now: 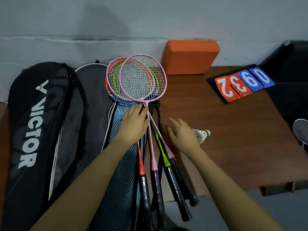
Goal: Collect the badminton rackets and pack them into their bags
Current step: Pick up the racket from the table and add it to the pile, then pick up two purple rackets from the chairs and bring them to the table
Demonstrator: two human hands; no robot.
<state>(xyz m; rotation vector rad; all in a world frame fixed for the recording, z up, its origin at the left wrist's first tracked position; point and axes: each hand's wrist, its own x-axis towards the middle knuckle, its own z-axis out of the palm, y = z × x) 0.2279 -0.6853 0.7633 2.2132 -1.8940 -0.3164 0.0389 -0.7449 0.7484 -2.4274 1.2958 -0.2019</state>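
Note:
Several badminton rackets [141,79] lie stacked on the brown table, heads overlapping at the back, pink frames on top of green, orange and blue ones. Their black handles [176,184] fan out toward me. My left hand [135,122] rests flat with straight fingers on the shafts just below the heads. My right hand [181,134] hovers open beside the shafts, to their right, holding nothing. A black Victor racket bag [33,124] lies at the left. A grey bag [93,97] and a mesh cover [120,180] lie under my left forearm.
An orange block [188,57] leans against the wall behind the rackets. A flip scoreboard [241,84] with red and blue numbers lies at the right. A white shuttlecock [202,134] sits just beyond my right hand. A shoe [301,130] shows at the right edge.

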